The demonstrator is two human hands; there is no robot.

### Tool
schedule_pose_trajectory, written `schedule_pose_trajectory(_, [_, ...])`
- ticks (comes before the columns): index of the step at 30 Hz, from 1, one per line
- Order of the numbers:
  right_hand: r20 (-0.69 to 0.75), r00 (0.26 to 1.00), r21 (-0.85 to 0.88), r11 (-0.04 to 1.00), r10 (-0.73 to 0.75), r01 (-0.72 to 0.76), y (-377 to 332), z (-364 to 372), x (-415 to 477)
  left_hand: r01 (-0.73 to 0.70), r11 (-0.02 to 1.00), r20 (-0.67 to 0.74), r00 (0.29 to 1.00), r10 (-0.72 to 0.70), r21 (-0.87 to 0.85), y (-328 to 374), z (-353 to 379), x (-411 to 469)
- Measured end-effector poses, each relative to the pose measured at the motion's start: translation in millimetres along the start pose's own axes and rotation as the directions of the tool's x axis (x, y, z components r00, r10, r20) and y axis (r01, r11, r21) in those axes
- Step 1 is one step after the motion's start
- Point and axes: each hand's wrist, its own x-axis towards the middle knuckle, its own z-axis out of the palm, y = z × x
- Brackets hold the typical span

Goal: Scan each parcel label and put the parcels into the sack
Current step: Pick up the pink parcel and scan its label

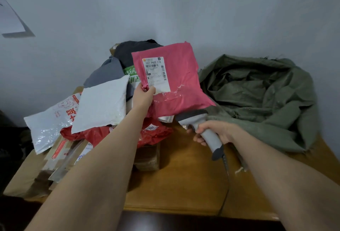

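My left hand (144, 95) grips the lower left edge of a pink parcel (181, 82) and holds it upright above the table, its white label (156, 73) facing me. Just below the parcel, my right hand (216, 132) holds a grey barcode scanner (199, 127) by its handle, the head pointing up towards the parcel's lower edge. The olive green sack (261, 98) lies open and crumpled on the table's right side, against the wall.
A heap of parcels fills the left of the wooden table (184, 184): a white mailer (102, 103), a printed white bag (49, 124), a red bag (152, 133), grey and black bags (110, 70) and cardboard boxes (27, 173). The scanner's cable (227, 181) trails over the table's front edge.
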Motion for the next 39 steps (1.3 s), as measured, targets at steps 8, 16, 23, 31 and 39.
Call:
schedule_pose_trajectory(8, [-0.212, 0.925, 0.119, 0.931, -0.316, 0.345, -90, 25, -34, -0.013, 0.998, 0.047, 0.999, 0.017, -0.069, 18, 1, -8])
schedule_pose_trajectory(16, [-0.365, 0.801, -0.155, 0.880, -0.474, 0.450, -113, 61, -29, 0.035, 0.997, 0.059, 0.998, -0.031, -0.072, 8, -3, -13])
schedule_pose_trajectory(23, [-0.432, 0.763, -0.193, 0.876, -0.481, 0.442, -113, 79, -24, 0.057, 0.998, 0.058, 0.997, -0.055, -0.038, -1, -8, -15])
schedule_pose_trajectory(31, [-0.407, 0.775, -0.214, 0.875, -0.484, 0.434, -118, 88, -22, 0.079, 0.997, 0.039, 0.996, -0.079, -0.001, -4, -10, -14])
schedule_pose_trajectory(39, [-0.396, 0.773, -0.231, 0.868, -0.496, 0.439, -123, 95, -26, 0.088, 0.996, 0.040, 0.995, -0.086, -0.035, -3, -13, -15])
